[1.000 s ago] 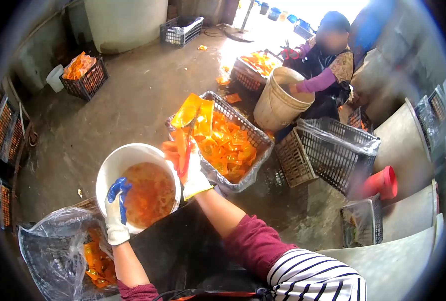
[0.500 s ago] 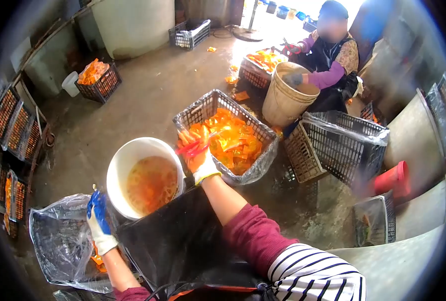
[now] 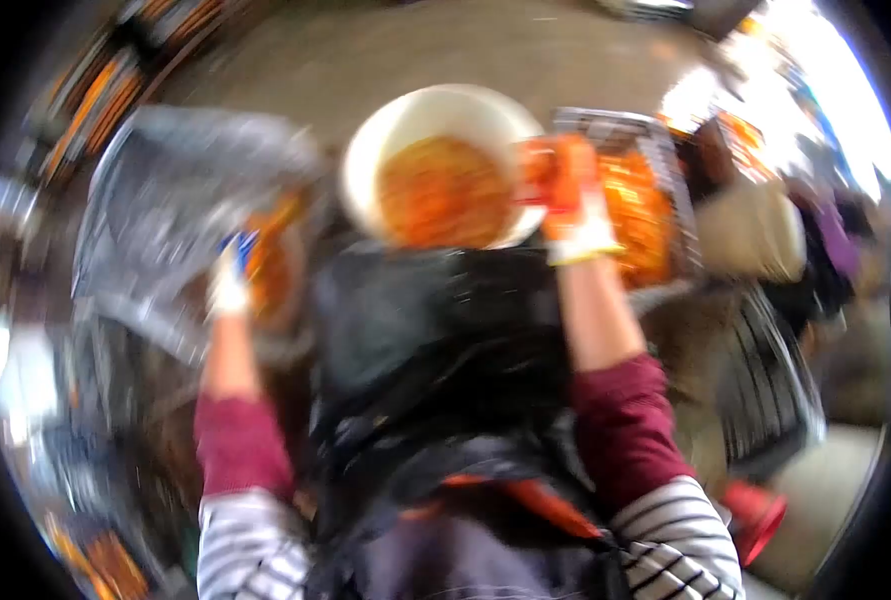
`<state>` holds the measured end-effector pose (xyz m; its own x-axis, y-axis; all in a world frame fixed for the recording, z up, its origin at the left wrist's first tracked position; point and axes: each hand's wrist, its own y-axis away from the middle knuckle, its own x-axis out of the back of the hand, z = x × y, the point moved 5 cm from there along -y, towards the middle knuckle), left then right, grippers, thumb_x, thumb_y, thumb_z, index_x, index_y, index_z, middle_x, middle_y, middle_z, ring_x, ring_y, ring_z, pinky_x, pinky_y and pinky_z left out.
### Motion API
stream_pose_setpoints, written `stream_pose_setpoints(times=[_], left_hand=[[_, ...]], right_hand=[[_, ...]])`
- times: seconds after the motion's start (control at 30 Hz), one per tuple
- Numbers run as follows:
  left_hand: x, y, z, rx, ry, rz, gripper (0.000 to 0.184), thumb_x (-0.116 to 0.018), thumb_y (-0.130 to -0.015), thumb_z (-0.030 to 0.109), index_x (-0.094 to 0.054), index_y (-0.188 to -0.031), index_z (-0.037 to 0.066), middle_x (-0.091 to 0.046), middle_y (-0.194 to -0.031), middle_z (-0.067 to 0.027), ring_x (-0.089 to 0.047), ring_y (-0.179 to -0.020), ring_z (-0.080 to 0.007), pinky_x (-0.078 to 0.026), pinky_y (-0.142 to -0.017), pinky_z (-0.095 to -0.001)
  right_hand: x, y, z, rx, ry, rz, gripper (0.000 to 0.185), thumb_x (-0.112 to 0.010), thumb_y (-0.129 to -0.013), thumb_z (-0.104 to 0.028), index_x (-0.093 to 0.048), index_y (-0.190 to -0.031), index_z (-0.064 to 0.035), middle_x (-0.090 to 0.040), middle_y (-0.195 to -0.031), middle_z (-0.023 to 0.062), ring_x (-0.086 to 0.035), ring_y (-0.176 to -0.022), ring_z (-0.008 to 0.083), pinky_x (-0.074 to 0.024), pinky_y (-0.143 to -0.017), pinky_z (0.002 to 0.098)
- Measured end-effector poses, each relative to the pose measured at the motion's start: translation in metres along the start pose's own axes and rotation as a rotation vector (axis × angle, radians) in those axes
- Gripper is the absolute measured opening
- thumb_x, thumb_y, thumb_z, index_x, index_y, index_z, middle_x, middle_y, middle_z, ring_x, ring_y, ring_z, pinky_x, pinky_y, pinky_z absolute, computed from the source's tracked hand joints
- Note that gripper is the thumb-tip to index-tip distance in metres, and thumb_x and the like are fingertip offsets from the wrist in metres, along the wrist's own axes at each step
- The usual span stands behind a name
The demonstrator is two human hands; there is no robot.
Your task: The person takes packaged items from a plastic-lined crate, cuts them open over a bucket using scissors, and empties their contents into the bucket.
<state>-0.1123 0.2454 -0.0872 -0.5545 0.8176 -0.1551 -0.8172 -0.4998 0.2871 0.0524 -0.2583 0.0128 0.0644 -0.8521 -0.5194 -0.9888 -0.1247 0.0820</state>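
Observation:
A white bucket [image 3: 365,165] holding cloudy liquid with orange pieces [image 3: 443,195] stands in front of my black apron [image 3: 435,340]. At its right rim is my right hand [image 3: 570,195], in a white glove with a red-orange palm, overlapping a crate [image 3: 680,190] of shiny orange pieces [image 3: 637,215]. Motion blur hides whether it holds anything. My left hand [image 3: 230,275], in a white and blue glove, is over the plastic-lined crate [image 3: 155,220] on the left. It is beside orange pieces [image 3: 277,255] lying there. Its fingers are smeared, so its grip is unclear.
A co-worker's purple sleeve [image 3: 833,235] shows at the right, behind a beige bucket [image 3: 750,232]. Below are a dark slatted crate [image 3: 765,390] and a red object [image 3: 750,515]. Filled crates [image 3: 100,105] stand at the upper left. The brown floor [image 3: 445,50] looks wet.
The view has swung down and left, and is now blurred. My right hand has moved from the orange pieces to the bucket's right rim. My left hand is now farther over the left crate.

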Motion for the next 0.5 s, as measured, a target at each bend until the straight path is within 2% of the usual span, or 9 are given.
stream_pose_setpoints(times=[0.03, 0.1, 0.13, 0.17, 0.2, 0.23, 0.33, 0.43, 0.5], left_hand=[[0.001, -0.007, -0.006, -0.023, -0.079, 0.086, 0.027, -0.053, -0.093, 0.030, -0.059, -0.106, 0.008, -0.057, -0.096, -0.0028, -0.052, -0.088, -0.0157, -0.042, -0.077, -0.0336], [0.016, -0.017, -0.022, -0.020, -0.259, 0.247, 0.022, -0.057, -0.092, 0.030, -0.063, -0.097, 0.010, -0.058, -0.084, 0.0001, -0.053, -0.076, -0.0128, -0.044, -0.067, -0.0321], [0.021, -0.021, -0.032, -0.002, -0.362, 0.305, 0.020, -0.058, -0.091, 0.030, -0.064, -0.093, 0.010, -0.059, -0.077, 0.0016, -0.053, -0.070, -0.0114, -0.045, -0.062, -0.0314], [0.030, -0.041, -0.052, -0.105, -0.502, 0.178, 0.025, -0.056, -0.091, 0.030, -0.066, -0.095, 0.007, -0.064, -0.081, -0.0028, -0.057, -0.071, -0.0146, -0.047, -0.065, -0.0341], [0.024, -0.038, -0.046, -0.004, -0.631, 0.191, 0.028, -0.060, -0.090, 0.029, -0.067, -0.104, 0.006, -0.068, -0.092, 0.0005, -0.059, -0.081, -0.0121, -0.047, -0.073, -0.0311], [0.016, -0.030, -0.038, -0.004, -0.802, 0.166, 0.030, -0.058, -0.089, 0.028, -0.065, -0.104, 0.004, -0.069, -0.095, -0.0081, -0.063, -0.085, -0.0216, -0.048, -0.075, -0.0353], [0.000, -0.033, -0.044, -0.092, -1.189, 0.143, 0.031, -0.051, -0.090, 0.031, -0.063, -0.105, 0.007, -0.063, -0.105, -0.0227, -0.058, -0.099, -0.0399, -0.047, -0.081, -0.0443], [-0.014, -0.044, -0.055, -0.241, -1.362, 0.147, 0.033, -0.053, -0.089, 0.032, -0.061, -0.110, 0.009, -0.064, -0.102, -0.0203, -0.060, -0.095, -0.0392, -0.046, -0.082, -0.0476], [-0.029, -0.059, -0.055, -0.351, -1.355, 0.067, 0.045, -0.058, -0.086, 0.043, -0.059, -0.115, 0.009, -0.062, -0.114, -0.0154, -0.057, -0.104, -0.0366, -0.045, -0.091, -0.0452]], right_hand=[[-0.025, 0.012, -0.011, -0.006, 0.134, -0.032, 0.039, -0.053, -0.093, -0.042, -0.060, -0.097, -0.0041, -0.061, -0.073, 0.0050, -0.054, -0.054, 0.0180, -0.0464, -0.049, 0.0305], [-0.016, -0.009, 0.009, -0.208, -0.133, -0.078, 0.027, -0.056, -0.094, -0.034, -0.058, -0.093, -0.0080, -0.067, -0.092, 0.0112, -0.058, -0.063, 0.0163, -0.0439, -0.050, 0.0283], [-0.016, -0.021, 0.015, -0.134, -0.132, -0.039, 0.027, -0.055, -0.094, -0.035, -0.059, -0.096, -0.0080, -0.067, -0.095, 0.0126, -0.057, -0.061, 0.0175, -0.0432, -0.049, 0.0287], [-0.020, -0.027, 0.017, -0.041, -0.124, 0.015, 0.029, -0.055, -0.094, -0.036, -0.060, -0.099, -0.0081, -0.067, -0.099, 0.0140, -0.056, -0.059, 0.0187, -0.0425, -0.049, 0.0291], [-0.037, -0.025, 0.021, -0.107, -0.102, -0.039, 0.037, -0.056, -0.094, -0.036, -0.058, -0.107, -0.0013, -0.064, -0.093, 0.0120, -0.051, -0.061, 0.0155, -0.0395, -0.052, 0.0268], [-0.055, -0.020, 0.022, -0.161, -0.078, -0.078, 0.047, -0.057, -0.093, -0.036, -0.057, -0.115, 0.0055, -0.061, -0.087, 0.0101, -0.046, -0.063, 0.0123, -0.0365, -0.054, 0.0246], [-0.087, -0.029, 0.035, -0.184, -0.012, -0.037, 0.048, -0.057, -0.094, -0.037, -0.057, -0.115, 0.0063, -0.061, -0.095, 0.0098, -0.041, -0.062, 0.0116, -0.0343, -0.056, 0.0237], [-0.102, -0.035, 0.043, -0.210, 0.075, 0.015, 0.044, -0.054, -0.095, -0.037, -0.056, -0.115, 0.0022, -0.061, -0.111, 0.0122, -0.044, -0.066, 0.0110, -0.0369, -0.059, 0.0245], [-0.119, -0.033, 0.041, -0.184, 0.151, 0.070, 0.043, -0.053, -0.096, -0.037, -0.055, -0.116, 0.0005, -0.060, -0.117, 0.0131, -0.045, -0.067, 0.0107, -0.0373, -0.060, 0.0249]])
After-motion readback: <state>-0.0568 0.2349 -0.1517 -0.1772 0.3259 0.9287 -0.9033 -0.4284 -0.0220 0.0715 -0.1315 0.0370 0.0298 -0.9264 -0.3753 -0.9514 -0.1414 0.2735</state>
